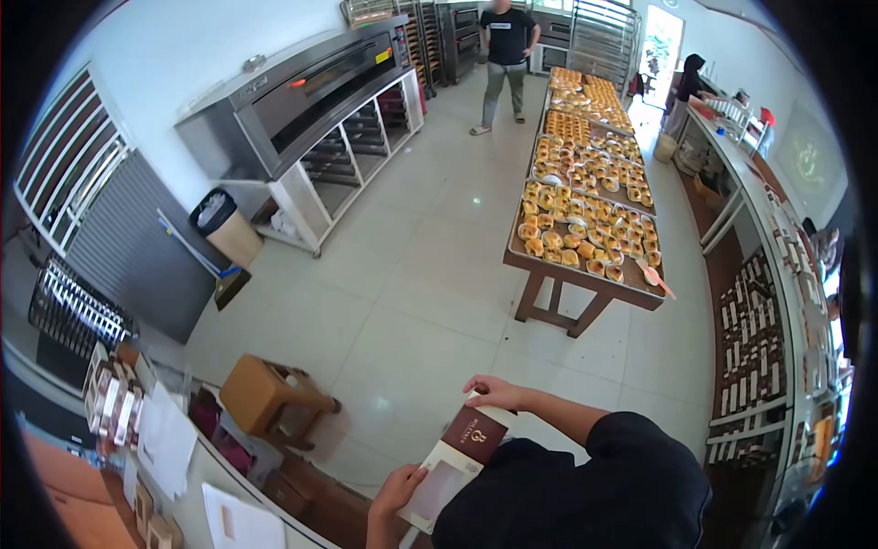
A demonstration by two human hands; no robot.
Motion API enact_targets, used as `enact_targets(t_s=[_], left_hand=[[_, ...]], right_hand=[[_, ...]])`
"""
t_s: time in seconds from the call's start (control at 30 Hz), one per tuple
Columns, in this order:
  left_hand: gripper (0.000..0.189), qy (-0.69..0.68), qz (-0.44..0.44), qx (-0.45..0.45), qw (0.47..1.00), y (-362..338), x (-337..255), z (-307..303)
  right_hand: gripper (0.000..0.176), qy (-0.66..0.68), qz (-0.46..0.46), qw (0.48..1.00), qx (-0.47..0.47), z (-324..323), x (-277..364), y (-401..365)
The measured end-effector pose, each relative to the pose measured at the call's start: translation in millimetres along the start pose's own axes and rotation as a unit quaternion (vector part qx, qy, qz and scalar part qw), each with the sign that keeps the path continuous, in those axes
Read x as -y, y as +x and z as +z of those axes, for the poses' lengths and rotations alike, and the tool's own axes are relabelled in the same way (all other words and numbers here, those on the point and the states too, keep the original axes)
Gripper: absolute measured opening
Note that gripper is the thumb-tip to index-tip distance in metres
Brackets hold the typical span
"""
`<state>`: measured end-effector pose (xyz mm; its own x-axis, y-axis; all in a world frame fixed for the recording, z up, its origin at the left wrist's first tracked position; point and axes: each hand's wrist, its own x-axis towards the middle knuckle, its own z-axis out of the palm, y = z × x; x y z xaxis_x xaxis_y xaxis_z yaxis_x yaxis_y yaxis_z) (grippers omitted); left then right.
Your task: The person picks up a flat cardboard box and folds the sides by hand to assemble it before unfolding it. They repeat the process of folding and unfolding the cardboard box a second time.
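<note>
Between my two hands is a cardboard box (pixel 475 432), cream with a maroon printed panel and a pale window. My left hand (pixel 400 488) grips its lower end, the thumb lying on the top face. At the far end my right hand (pixel 495 393) holds the edge with bent fingers. The box is tilted in front of my body, above the tiled floor. What is inside it cannot be made out.
A long table bears trays of baked buns (pixel 585 229), with pink tongs (pixel 655 278) on the nearest corner. A brown stool (pixel 265 395) stands to the left, near a counter with papers (pixel 166 437). One person (pixel 506 59) stands beyond, by the oven (pixel 311 96).
</note>
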<state>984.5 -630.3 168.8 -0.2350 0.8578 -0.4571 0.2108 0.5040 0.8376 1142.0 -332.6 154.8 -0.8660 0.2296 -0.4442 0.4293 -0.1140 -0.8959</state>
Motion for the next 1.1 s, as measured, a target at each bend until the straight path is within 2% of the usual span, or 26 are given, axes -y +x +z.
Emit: enact_targets(t_s=[0.1,0.13,0.23,0.27,0.37,0.47,0.5,0.57,0.6,0.63,0.67,0.7,0.8,0.87,0.9,0.97,1.1], left_hand=[[0.037,-0.005,-0.005,0.032,0.999,44,16,-62],[0.037,-0.016,-0.015,0.041,0.999,55,20,-79],[0.041,-0.064,-0.015,0.060,0.996,70,8,-141],[0.050,-0.091,-0.005,0.075,0.993,72,12,-164],[0.057,-0.041,-0.002,0.086,0.995,60,20,-227],[0.061,-0.094,0.022,-0.007,0.995,47,67,-288],[0.062,-0.169,0.036,-0.068,0.983,42,59,-302],[0.061,-0.299,0.052,-0.186,0.935,40,45,-333],[0.054,-0.355,0.075,-0.244,0.899,50,65,-345],[0.048,-0.354,0.066,-0.307,0.881,54,60,-361],[0.042,-0.372,0.062,-0.337,0.863,59,72,-377],[0.039,-0.353,0.070,-0.362,0.860,63,92,-397],[0.034,-0.341,0.070,-0.416,0.840,35,110,-469],[0.032,-0.343,0.066,-0.439,0.828,1,126,-526],[0.030,-0.375,0.076,-0.480,0.790,-18,138,-561],[0.028,-0.440,0.099,-0.545,0.707,-57,164,-628],[0.025,-0.404,0.184,-0.700,0.559,-143,225,-767]], right_hand=[[0.066,-0.107,-0.026,0.992,-0.058,12,18,38],[0.076,-0.089,-0.002,0.994,-0.067,14,28,53],[0.076,-0.077,-0.016,0.996,-0.034,16,62,118],[0.075,-0.072,-0.032,0.997,-0.025,20,74,142],[0.074,-0.071,-0.040,0.997,0.017,29,115,201],[0.071,-0.051,-0.049,0.997,-0.017,33,138,249],[0.070,-0.042,-0.054,0.997,-0.019,37,147,266],[0.060,0.017,-0.047,0.997,-0.060,47,158,289],[0.057,0.057,-0.038,0.996,-0.056,57,164,305],[0.041,0.055,-0.064,0.994,-0.065,71,171,318],[0.041,0.094,-0.026,0.990,-0.102,84,158,340],[0.043,0.113,-0.042,0.990,-0.073,108,188,343],[0.058,0.082,-0.006,0.995,-0.064,153,188,410],[0.064,0.119,-0.012,0.992,-0.051,191,208,442],[0.067,0.141,-0.016,0.988,-0.057,208,219,460],[0.070,0.081,-0.004,0.995,-0.053,231,238,496],[0.066,-0.029,0.076,0.994,-0.073,265,241,550]])
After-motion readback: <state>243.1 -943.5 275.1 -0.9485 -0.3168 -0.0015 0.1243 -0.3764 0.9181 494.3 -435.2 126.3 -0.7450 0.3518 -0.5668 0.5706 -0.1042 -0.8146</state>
